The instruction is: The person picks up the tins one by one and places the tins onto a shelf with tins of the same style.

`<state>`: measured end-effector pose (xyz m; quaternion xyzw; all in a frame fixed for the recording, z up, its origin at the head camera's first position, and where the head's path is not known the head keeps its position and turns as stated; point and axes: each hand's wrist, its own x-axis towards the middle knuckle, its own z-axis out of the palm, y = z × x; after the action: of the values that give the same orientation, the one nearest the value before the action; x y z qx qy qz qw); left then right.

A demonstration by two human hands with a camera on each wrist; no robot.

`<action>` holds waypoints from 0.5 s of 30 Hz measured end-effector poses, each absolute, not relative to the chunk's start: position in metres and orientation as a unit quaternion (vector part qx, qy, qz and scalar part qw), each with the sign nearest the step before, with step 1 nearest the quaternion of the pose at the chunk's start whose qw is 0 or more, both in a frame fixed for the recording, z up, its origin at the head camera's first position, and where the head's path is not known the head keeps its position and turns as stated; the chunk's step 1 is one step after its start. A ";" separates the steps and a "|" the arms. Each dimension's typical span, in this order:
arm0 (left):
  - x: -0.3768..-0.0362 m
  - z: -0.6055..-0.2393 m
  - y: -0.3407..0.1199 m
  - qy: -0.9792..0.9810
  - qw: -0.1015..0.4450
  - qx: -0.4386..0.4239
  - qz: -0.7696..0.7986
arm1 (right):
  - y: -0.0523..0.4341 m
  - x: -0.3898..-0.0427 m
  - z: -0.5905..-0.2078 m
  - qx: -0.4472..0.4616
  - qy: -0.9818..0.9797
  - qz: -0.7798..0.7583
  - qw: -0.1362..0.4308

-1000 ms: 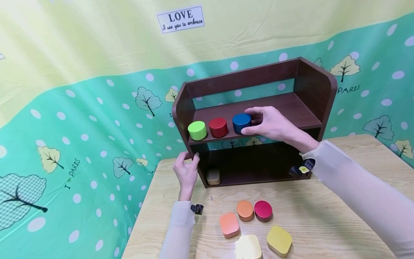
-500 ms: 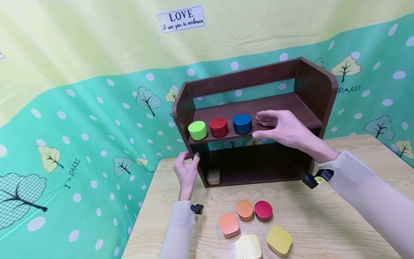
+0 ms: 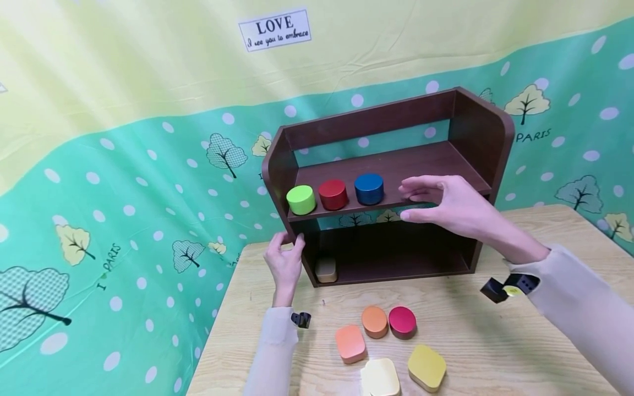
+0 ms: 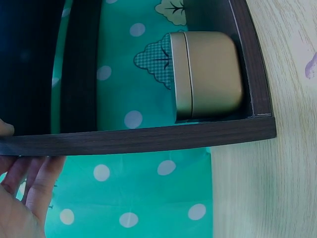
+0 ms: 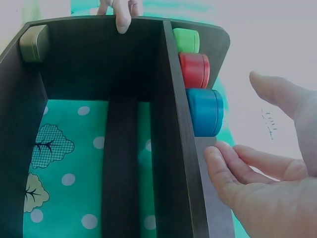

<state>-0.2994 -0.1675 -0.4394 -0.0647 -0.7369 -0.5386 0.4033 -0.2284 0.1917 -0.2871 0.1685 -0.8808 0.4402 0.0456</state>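
Nearest on the pale wooden table (image 3: 495, 341) lay a cream rounded-square tin (image 3: 380, 378), a yellow rounded-square tin (image 3: 427, 367), an orange rounded-square tin (image 3: 350, 344), an orange round tin (image 3: 374, 322) and a crimson round tin (image 3: 403, 322). Beyond them, the left hand (image 3: 284, 264) gripped the left side panel of the dark brown wooden shelf unit (image 3: 482, 129), fingers curled round its edge. The right hand (image 3: 453, 206) hovered with fingers loosely apart, holding nothing, just right of the blue round tin (image 3: 369, 188) on the upper shelf.
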 end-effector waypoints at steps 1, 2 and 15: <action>-0.299 -0.439 -0.168 -0.737 0.402 -0.064 -0.540 | 0.193 -0.226 -0.288 0.170 -0.880 0.442 0.045; -0.299 -0.439 -0.168 -0.737 0.401 -0.062 -0.540 | 0.194 -0.224 -0.289 0.172 -0.878 0.444 0.043; -0.301 -0.439 -0.162 -0.738 0.412 -0.046 -0.532 | 0.208 -0.203 -0.321 0.215 -0.863 0.455 0.036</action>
<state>-0.3009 -0.1624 -0.4393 -0.0457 -0.7383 -0.5321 0.4119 -0.2032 0.2079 -0.3209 0.2150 -0.8632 0.4554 0.0356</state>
